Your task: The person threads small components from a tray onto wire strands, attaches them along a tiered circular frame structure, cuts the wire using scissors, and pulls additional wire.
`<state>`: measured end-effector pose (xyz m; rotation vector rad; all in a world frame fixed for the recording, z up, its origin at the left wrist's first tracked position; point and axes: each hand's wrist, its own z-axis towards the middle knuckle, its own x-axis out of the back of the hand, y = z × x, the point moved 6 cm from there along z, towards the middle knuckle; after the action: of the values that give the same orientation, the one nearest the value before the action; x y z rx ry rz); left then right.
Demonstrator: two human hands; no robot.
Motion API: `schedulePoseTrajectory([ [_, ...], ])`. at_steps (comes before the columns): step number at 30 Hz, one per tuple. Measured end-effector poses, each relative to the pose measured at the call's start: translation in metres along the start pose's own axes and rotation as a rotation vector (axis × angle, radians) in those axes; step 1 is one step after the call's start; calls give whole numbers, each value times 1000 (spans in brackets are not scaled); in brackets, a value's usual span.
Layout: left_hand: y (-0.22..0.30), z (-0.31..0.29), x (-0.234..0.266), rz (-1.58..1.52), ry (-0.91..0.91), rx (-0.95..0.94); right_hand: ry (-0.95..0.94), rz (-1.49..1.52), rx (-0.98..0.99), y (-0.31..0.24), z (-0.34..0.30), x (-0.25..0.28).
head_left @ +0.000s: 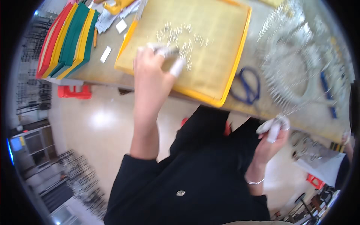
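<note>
My left hand, with white coverings on its fingertips, is over the near left part of a shallow yellow tray. Thumb and fingers are apart, though motion blurs them. Close to the fingertips, many small, thin, shiny metal pieces lie scattered on the tray's bottom. At the table's near edge on the right, my right hand, also with white-covered fingertips, is pinched closed. A thin shiny strand runs from its fingers towards a clear ring-shaped rack with many prongs.
Blue-handled scissors lie between tray and rack. A blue tool is right of the rack. Red, yellow and green trays or folders stand at the left, near small white pieces. A red stool is below the table.
</note>
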<state>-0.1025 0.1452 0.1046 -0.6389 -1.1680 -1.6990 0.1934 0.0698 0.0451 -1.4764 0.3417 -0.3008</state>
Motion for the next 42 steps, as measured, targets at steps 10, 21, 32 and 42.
schedulePoseTrajectory([
  [10,6,22,-29,-238,-146,-37,-97,87,8,18,21,-10],
  [21,-1,18,-16,-532,167,27,-102,34,12,23,20,-6],
  [32,-11,10,-17,-668,237,103,-136,-7,-50,26,22,-4],
  [42,-11,12,-10,-548,263,-58,-122,128,-83,27,21,-8],
])
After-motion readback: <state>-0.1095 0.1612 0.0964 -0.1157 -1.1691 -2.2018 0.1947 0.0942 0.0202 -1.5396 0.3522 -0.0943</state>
